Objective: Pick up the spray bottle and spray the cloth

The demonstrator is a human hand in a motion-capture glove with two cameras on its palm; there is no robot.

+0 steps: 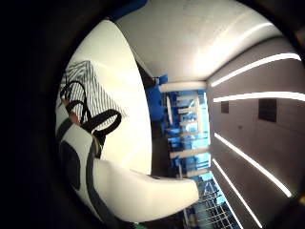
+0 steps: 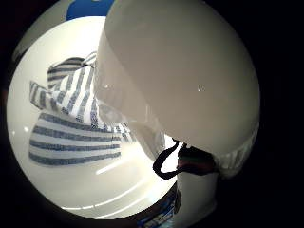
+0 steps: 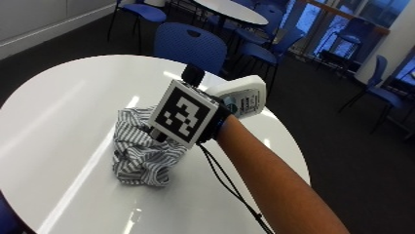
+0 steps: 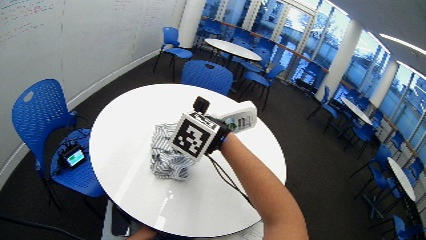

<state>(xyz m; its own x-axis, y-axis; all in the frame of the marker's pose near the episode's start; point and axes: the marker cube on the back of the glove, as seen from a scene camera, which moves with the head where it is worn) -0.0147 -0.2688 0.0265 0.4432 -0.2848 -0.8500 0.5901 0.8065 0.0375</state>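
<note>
From outside, our hand grips the bottle, lifted and tilted above the cloth to aim at it. In the thumb view the bottle looms close, the cloth beyond.

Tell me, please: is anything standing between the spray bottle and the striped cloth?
Nothing visible. The right hand holds the spray bottle tilted above the table, and the striped cloth lies crumpled just beside it with only open air between them.

Blue chairs ring a round white table; a second table stands beyond.
</note>
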